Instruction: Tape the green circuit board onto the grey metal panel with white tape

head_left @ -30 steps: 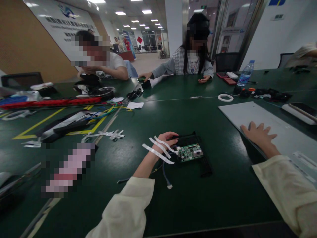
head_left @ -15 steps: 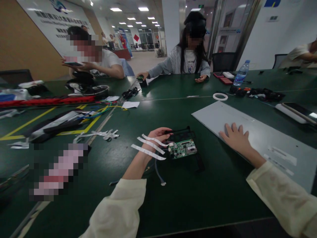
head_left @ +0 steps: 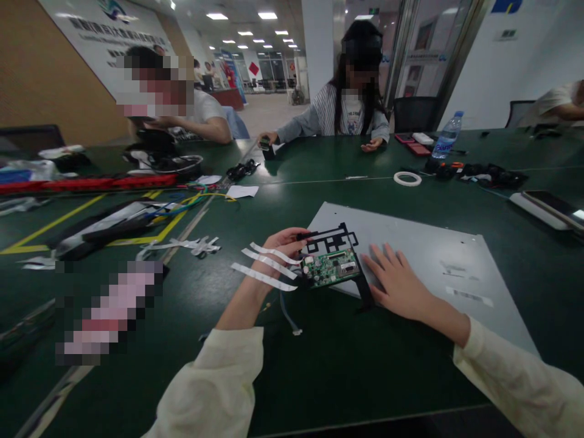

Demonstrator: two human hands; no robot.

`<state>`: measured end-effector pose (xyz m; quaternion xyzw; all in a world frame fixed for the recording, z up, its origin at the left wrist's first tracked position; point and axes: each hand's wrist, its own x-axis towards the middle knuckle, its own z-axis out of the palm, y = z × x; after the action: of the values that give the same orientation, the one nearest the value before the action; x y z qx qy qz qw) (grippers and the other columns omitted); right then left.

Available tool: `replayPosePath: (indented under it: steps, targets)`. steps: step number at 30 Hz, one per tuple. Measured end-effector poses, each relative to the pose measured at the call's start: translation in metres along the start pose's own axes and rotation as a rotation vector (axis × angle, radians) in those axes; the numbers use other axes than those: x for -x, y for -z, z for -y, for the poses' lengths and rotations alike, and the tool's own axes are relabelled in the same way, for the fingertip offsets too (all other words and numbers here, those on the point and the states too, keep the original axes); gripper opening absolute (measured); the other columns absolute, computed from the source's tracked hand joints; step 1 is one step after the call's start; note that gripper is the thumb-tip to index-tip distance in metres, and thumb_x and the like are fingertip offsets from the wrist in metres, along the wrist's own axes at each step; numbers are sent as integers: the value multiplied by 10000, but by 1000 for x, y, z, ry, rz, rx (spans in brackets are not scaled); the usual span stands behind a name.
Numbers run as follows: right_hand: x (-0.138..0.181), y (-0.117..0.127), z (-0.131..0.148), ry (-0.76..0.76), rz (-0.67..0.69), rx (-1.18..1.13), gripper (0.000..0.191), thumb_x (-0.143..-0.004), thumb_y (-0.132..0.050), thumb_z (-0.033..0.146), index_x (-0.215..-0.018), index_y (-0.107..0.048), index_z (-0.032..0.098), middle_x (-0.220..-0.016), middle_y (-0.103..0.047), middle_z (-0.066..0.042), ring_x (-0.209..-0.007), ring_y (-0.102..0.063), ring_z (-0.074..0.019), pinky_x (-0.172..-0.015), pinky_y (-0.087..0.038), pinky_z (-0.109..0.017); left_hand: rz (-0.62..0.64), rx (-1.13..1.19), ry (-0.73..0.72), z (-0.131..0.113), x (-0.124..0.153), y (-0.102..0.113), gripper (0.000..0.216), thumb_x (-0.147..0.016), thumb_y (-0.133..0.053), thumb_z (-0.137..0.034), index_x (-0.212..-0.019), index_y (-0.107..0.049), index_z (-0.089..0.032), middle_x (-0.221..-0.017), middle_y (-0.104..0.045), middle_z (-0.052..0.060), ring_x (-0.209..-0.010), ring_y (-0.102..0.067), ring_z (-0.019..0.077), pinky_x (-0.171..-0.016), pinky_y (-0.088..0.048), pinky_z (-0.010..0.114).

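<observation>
My left hand (head_left: 283, 246) is closed on the left edge of a black plastic frame (head_left: 365, 289) that carries a green circuit board (head_left: 331, 267). White tape strips (head_left: 264, 277) stretch across my left wrist, and a grey cable (head_left: 288, 316) with a white plug hangs below the board. Beneath and behind the frame lies a flat grey metal panel (head_left: 420, 243) with labels on it. Flat on that panel rests my right hand (head_left: 401, 286), its fingers spread, just right of the frame.
A white tape roll (head_left: 407, 178) and a water bottle (head_left: 448, 135) stand farther back. Crumpled tape strips (head_left: 196, 246), wires and a black-and-silver bundle (head_left: 109, 228) lie to the left. Across the table, a person's hand (head_left: 269, 140) holds a small dark object.
The metal panel has slid left and turned under my right hand, so part of it now lies beneath the black frame. My left hand has shifted slightly left, with the frame tilting up.
</observation>
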<state>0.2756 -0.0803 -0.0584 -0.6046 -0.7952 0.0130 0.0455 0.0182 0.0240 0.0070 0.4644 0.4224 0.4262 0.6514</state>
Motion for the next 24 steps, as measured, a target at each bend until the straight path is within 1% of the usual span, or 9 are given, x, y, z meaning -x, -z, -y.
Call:
replayPosePath:
  steps: [2,6,10,14,17,18,20,22,24]
  targets:
    - [3,3,8,80,-5,-47,690,-893,-307,574,-1473,-252,205,-1539,-141,-126,-1388,-104,-395,-1071,-183,-593,1,-2,9,0,0,1,293,-637,-709,-49,-915,-653,-122,-843,-707,60,-683,-666,151,-582,-558,240]
    - [9,6,26,228,-49,-162,758,-835,-458,572,-1472,-257,213,-1547,-118,-102,-1391,-88,-394,-1083,-177,-594,17,-29,22,-1,-1,4,294,-646,-710,-71,-930,-659,-126,-846,-706,53,-574,-628,116,-520,-528,226]
    - [12,7,43,298,-98,-281,724,-839,-496,501,-1471,-256,239,-1544,-152,-63,-1406,-73,-346,-1100,-167,-580,27,-61,5,2,-4,8,278,-654,-715,-97,-926,-666,-124,-812,-700,49,-538,-604,96,-443,-457,176]
    - [10,14,46,350,-86,-400,668,-835,-530,384,-1443,-322,201,-1507,-264,-91,-1403,-159,-290,-1125,-157,-543,51,-63,9,7,-6,8,292,-660,-720,-109,-945,-660,-122,-780,-695,36,-496,-582,73,-406,-413,153]
    - [5,19,35,374,-37,-548,500,-843,-500,241,-1341,-476,201,-1422,-420,-83,-1355,-304,-244,-1117,-250,-484,52,-49,22,9,-7,10,297,-666,-718,-100,-955,-653,-124,-779,-698,30,-478,-570,62,-402,-414,149]
    - [4,19,29,350,-33,-613,437,-855,-466,203,-1287,-529,206,-1375,-478,-78,-1313,-379,-227,-1095,-305,-460,48,-45,27,10,-8,11,296,-669,-716,-97,-957,-652,-124,-782,-699,32,-480,-571,63,-404,-419,150]
    - [1,20,17,210,-80,-764,368,-889,-402,183,-1209,-580,217,-1249,-586,-70,-1176,-528,-198,-1017,-409,-424,48,-35,32,13,-10,14,302,-676,-713,-97,-969,-649,-126,-803,-702,39,-507,-590,75,-427,-448,163]
    - [0,19,7,18,-153,-935,352,-915,-392,233,-1233,-544,231,-1147,-639,-66,-1033,-612,-183,-923,-478,-405,58,-27,27,18,-13,15,315,-684,-715,-111,-990,-645,-135,-841,-705,47,-563,-621,96,-475,-488,187]
    - [-1,18,3,-84,-177,-1098,417,-908,-441,309,-1320,-439,246,-1107,-648,-71,-947,-638,-179,-839,-516,-384,71,-28,11,24,-14,14,324,-687,-721,-132,-1001,-641,-146,-876,-704,48,-633,-646,115,-532,-518,209]
